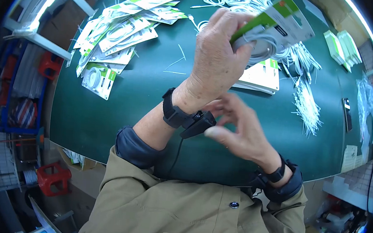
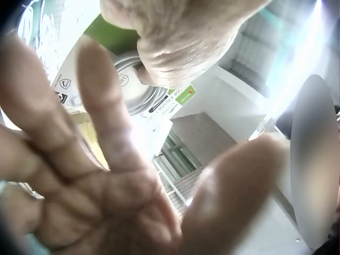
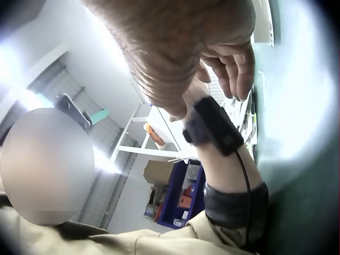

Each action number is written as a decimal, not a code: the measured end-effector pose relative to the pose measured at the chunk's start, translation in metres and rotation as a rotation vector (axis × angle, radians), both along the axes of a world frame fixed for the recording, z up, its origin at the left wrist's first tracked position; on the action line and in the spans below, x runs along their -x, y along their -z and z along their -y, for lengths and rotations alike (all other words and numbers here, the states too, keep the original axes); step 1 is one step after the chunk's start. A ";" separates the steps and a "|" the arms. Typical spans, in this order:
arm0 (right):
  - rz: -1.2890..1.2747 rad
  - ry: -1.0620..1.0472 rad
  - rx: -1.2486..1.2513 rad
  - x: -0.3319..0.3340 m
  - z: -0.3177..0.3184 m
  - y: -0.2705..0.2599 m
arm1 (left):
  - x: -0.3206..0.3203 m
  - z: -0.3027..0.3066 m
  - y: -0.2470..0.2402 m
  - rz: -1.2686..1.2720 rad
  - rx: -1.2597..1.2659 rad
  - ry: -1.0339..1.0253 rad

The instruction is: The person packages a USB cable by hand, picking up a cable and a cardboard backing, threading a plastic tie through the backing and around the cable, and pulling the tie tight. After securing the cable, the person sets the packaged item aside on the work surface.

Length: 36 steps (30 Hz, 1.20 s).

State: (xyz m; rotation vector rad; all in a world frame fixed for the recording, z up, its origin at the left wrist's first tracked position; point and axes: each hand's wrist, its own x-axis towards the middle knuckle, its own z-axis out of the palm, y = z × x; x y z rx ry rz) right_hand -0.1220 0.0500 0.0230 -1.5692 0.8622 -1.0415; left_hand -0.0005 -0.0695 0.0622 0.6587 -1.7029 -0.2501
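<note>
Head view gives us the green-and-white card pack holding a coiled white cable (image 1: 275, 22), raised above the dark green desk (image 1: 121, 107). The left hand (image 1: 217, 62) has its grip clenched round the pack, while the right hand (image 1: 242, 129) is released, fingers spread under that wrist. We judge the work partway: a heap of finished packs (image 1: 118, 32) lies on the left, and loose white cables (image 1: 235, 0) remain beyond.
</note>
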 end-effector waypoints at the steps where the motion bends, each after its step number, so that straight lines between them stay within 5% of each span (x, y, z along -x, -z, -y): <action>1: 0.007 0.037 -0.034 0.009 0.003 -0.008 | -0.003 -0.001 -0.002 0.009 0.010 0.029; 8: 0.141 0.732 0.494 0.077 0.031 -0.005 | -0.021 -0.005 0.003 0.164 0.075 0.092; 10: -0.412 0.803 0.967 0.089 0.045 -0.007 | -0.026 -0.003 -0.001 0.235 0.048 0.091; 12: -0.617 0.660 0.978 0.085 0.044 -0.009 | -0.028 0.005 0.000 0.183 0.076 0.093; 16: -0.646 0.495 0.960 0.081 0.047 0.012 | -0.027 -0.007 -0.002 0.127 -0.064 0.157; 22: -0.586 0.316 0.507 0.082 0.041 0.019 | -0.022 -0.017 0.002 0.231 -0.134 0.131; 29: -0.073 0.224 -0.085 0.085 0.032 0.012 | -0.020 -0.029 -0.005 0.271 -0.133 0.162; 33: 0.016 0.434 -0.148 0.093 0.036 -0.002 | -0.023 -0.029 -0.012 0.139 -0.254 0.183; 36: 0.138 0.330 -0.168 0.092 0.037 0.000 | -0.017 -0.031 -0.011 -0.035 -0.494 0.269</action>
